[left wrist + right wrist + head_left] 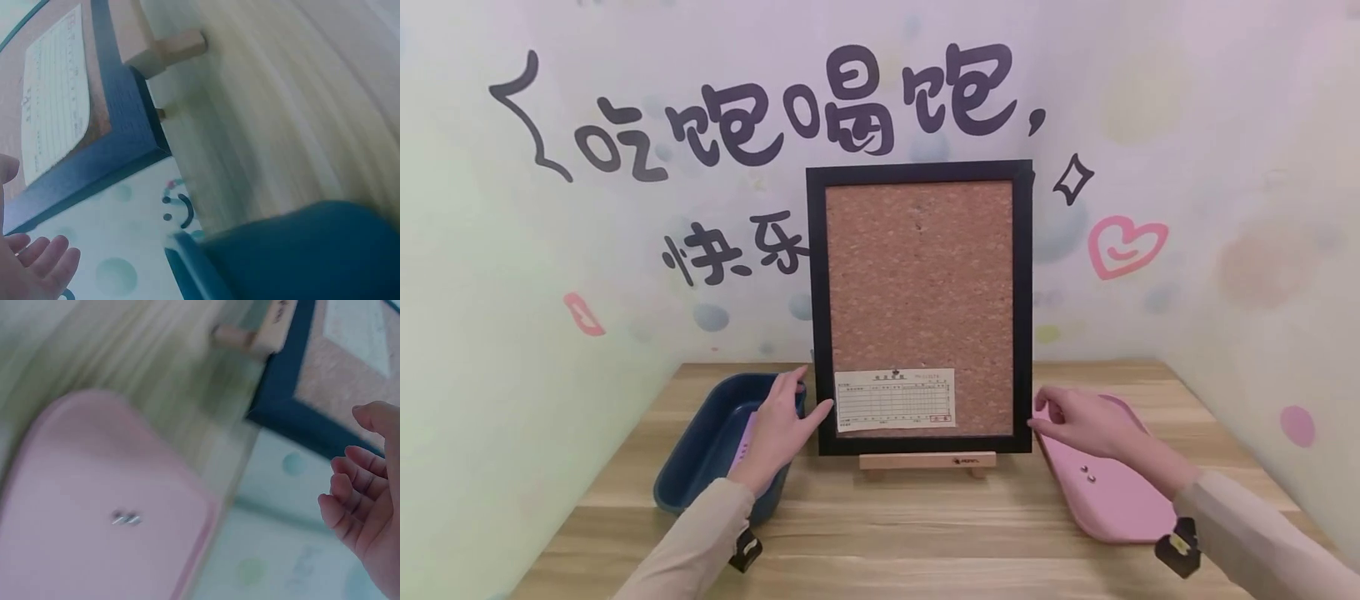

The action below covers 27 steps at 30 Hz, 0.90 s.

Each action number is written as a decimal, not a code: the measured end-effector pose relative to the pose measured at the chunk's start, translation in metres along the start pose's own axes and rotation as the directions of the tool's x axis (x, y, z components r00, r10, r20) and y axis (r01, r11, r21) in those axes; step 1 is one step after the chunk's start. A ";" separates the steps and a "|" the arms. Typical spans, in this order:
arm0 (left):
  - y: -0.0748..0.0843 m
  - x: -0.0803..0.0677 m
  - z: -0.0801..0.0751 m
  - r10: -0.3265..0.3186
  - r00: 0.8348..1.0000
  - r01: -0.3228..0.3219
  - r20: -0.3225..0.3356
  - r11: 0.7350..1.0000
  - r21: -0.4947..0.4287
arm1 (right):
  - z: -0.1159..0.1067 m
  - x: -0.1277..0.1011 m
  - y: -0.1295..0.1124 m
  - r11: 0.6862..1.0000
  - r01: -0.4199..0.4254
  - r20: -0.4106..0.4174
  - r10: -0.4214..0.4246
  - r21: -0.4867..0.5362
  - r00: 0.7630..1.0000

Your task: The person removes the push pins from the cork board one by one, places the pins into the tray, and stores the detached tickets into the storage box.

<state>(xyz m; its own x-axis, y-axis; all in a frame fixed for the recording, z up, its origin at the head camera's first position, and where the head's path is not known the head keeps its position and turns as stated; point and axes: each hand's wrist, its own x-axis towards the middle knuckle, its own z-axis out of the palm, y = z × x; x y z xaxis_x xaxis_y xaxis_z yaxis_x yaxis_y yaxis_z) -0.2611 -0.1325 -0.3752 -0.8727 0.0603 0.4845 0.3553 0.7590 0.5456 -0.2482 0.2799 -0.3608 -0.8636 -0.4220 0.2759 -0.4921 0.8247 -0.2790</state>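
A cork board [921,292] in a black frame [817,333] stands upright on a small wooden easel [925,461]. A printed paper slip [895,402] lies flat against the cork at lower left, with a small dark pin [896,372] at its top edge. My left hand [775,429] is beside the frame's left side, thumb spread from the fingers, thumb tip at the frame edge. At the right side is my right hand [1086,421], its fingers loosely bent and the thumb tip right at the frame. Neither hand has anything between its fingers in the wrist views.
A deep blue bin [700,442] with a purple item [745,442] inside sits left, partly behind my left arm. On the right lies a pink tray [1120,504] with small metallic pins [126,518] on it. A patterned wall [1150,125] rises behind the wooden table [910,542].
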 end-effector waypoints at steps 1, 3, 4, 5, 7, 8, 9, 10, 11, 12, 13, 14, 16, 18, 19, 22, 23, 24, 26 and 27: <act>0.002 0.001 0.001 0.002 1.000 -0.002 0.000 1.000 -0.004 | -0.001 0.004 -0.005 1.000 0.004 0.013 -0.005 0.022 1.000; 0.004 0.003 0.004 0.006 1.000 -0.006 -0.001 1.000 -0.001 | -0.003 0.013 -0.015 0.998 0.020 0.020 -0.021 0.058 1.000; 0.005 0.004 0.005 0.010 1.000 -0.009 -0.002 1.000 0.007 | -0.004 0.016 -0.020 0.997 0.033 0.019 -0.034 0.070 0.999; 0.006 0.004 0.006 0.012 1.000 -0.011 -0.004 1.000 0.013 | -0.004 0.020 -0.024 0.996 0.048 0.015 -0.049 0.076 0.999; 0.007 0.005 0.008 0.010 1.000 -0.010 -0.013 1.000 0.012 | -0.003 0.028 -0.032 0.995 0.065 0.006 -0.066 0.074 0.998; 0.008 0.005 0.009 0.011 1.000 -0.011 -0.017 1.000 0.010 | -0.002 0.031 -0.036 0.994 0.077 0.000 -0.078 0.077 0.997; 0.008 0.005 0.010 0.012 1.000 -0.012 -0.023 1.000 0.007 | 0.000 0.035 -0.040 0.993 0.085 -0.004 -0.085 0.080 0.996; 0.008 0.005 0.011 0.015 0.999 -0.015 -0.032 1.000 0.004 | 0.002 0.038 -0.044 0.992 0.094 -0.014 -0.093 0.080 0.996; 0.008 0.005 0.012 0.014 0.999 -0.014 -0.041 1.000 0.000 | 0.004 0.042 -0.048 0.991 0.102 -0.021 -0.100 0.086 0.995; 0.008 0.005 0.013 0.014 0.999 -0.014 -0.047 1.000 -0.001 | 0.006 0.046 -0.052 0.989 0.111 -0.027 -0.109 0.094 0.994; 0.007 0.005 0.014 0.014 0.998 -0.014 -0.053 1.000 -0.001 | 0.009 0.050 -0.056 0.987 0.122 -0.036 -0.119 0.101 0.992; 0.007 0.006 0.015 0.012 0.998 -0.012 -0.059 1.000 0.000 | 0.011 0.053 -0.060 0.985 0.129 -0.039 -0.125 0.115 0.991; 0.005 0.007 0.018 0.009 0.998 -0.009 -0.067 1.000 0.003 | 0.014 0.062 -0.068 0.981 0.152 -0.056 -0.146 0.124 0.988; 0.005 0.007 0.021 0.004 0.998 -0.004 -0.067 1.000 -0.003 | 0.017 0.069 -0.075 0.978 0.165 -0.065 -0.158 0.131 0.985; 0.004 0.007 0.022 0.004 0.998 -0.004 -0.070 1.000 -0.006 | 0.018 0.073 -0.077 0.977 0.167 -0.070 -0.159 0.130 0.985; 0.004 0.007 0.026 0.009 0.997 -0.010 -0.083 1.000 -0.017 | 0.020 0.083 -0.083 0.980 0.152 -0.077 -0.143 0.132 0.987; 0.003 0.006 0.027 0.011 0.996 -0.013 -0.090 1.000 -0.022 | 0.021 0.086 -0.085 0.980 0.143 -0.074 -0.134 0.138 0.988; 0.003 0.005 0.028 0.016 0.995 -0.018 -0.097 1.000 -0.023 | 0.021 0.088 -0.087 0.980 0.132 -0.069 -0.123 0.146 0.990; 0.002 0.004 0.030 0.024 0.994 -0.027 -0.108 0.999 -0.029 | 0.023 0.093 -0.090 0.980 0.119 -0.061 -0.110 0.162 0.992; 0.002 0.003 0.031 0.027 0.993 -0.030 -0.112 0.999 -0.032 | 0.024 0.094 -0.092 0.978 0.116 -0.057 -0.108 0.171 0.993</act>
<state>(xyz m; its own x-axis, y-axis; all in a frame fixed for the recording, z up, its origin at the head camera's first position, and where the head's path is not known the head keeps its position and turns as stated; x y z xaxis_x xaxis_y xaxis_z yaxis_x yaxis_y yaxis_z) -0.2736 -0.1111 -0.3940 -0.8199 0.0076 0.5724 0.3921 0.7360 0.5519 -0.2871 0.1550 -0.3312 -0.7980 -0.4861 0.3564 -0.6003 0.6937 -0.3980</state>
